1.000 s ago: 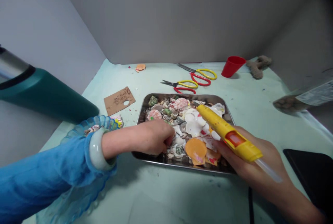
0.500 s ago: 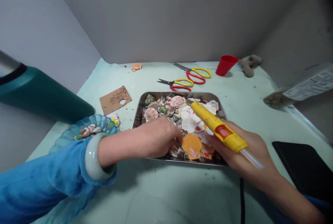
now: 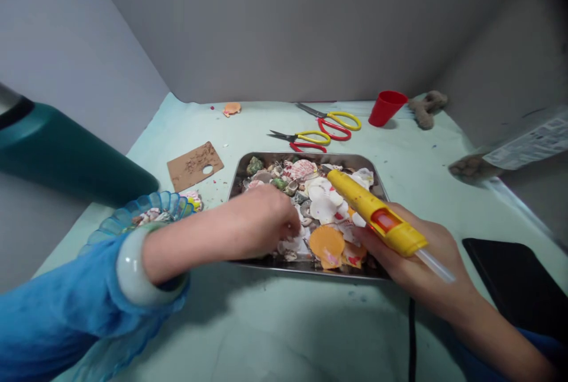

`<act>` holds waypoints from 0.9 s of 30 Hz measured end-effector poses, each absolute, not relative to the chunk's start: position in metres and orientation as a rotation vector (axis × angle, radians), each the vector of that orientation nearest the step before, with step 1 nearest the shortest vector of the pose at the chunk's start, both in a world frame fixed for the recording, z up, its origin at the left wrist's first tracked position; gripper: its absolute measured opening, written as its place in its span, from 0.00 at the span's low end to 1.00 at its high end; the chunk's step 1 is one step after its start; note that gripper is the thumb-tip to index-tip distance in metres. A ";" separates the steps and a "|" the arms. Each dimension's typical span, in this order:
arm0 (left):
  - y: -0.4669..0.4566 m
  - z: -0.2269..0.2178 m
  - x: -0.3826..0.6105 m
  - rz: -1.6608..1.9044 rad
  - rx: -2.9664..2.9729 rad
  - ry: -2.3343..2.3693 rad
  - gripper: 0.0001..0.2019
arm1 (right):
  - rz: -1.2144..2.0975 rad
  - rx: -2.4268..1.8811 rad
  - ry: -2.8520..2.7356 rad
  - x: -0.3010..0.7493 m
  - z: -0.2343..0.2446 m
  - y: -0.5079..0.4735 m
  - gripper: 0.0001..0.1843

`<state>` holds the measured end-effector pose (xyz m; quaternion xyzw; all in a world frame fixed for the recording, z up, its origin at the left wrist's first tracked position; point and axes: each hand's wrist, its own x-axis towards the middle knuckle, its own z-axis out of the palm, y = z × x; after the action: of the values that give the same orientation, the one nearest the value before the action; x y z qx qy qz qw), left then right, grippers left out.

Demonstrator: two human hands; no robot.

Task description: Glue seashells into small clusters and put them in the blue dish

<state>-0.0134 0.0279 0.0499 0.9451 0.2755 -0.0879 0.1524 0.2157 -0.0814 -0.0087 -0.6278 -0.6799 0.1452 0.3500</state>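
A metal tray [image 3: 306, 271] full of seashells stands before me on the pale green tabletop. Over its left half hovers my left hand [image 3: 261, 222], its fingers curled together; whatever they may pinch is hidden. My right hand [image 3: 412, 252] is wrapped round a yellow hot glue gun [image 3: 368, 207], with a clear glue stick [image 3: 437, 265] poking from its back. The gun's nozzle end points over the tray. An orange scallop shell [image 3: 327, 244] lies near the tray's front edge between my hands, and white shells [image 3: 323, 204] lie behind it.
Two pairs of scissors [image 3: 310, 141] lie behind the tray, with a red cup [image 3: 387, 108] to their right. On the left are a brown card [image 3: 186, 172], a blue scalloped dish [image 3: 104, 228] and a green bottle [image 3: 66, 154]. A black pad [image 3: 515, 281] lies right.
My left hand has shifted slightly left and up, uncovering more shells near the tray's front. The right hand with the glue gun has hardly moved.
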 end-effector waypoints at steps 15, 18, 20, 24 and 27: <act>0.001 0.033 -0.023 -0.169 2.793 0.697 0.10 | 0.425 -1.526 -1.757 0.216 -0.011 -0.079 0.17; -0.002 0.027 -0.024 -0.245 2.823 0.730 0.11 | 0.399 -1.511 -1.766 0.217 -0.012 -0.079 0.17; 0.003 0.029 -0.028 -0.342 2.860 0.825 0.10 | 0.378 -1.503 -1.779 0.217 -0.012 -0.079 0.18; 0.017 0.042 -0.036 -0.468 2.876 1.142 0.10 | 0.357 -1.499 -1.794 0.217 -0.012 -0.079 0.17; 0.018 0.046 -0.032 -0.368 2.859 1.061 0.11 | 0.353 -1.507 -1.785 0.217 -0.013 -0.080 0.16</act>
<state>-0.0324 0.0177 0.0460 0.9302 0.3452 -0.1197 0.0353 0.2166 -0.0796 -0.0128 -0.5901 -0.6990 0.1383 0.3795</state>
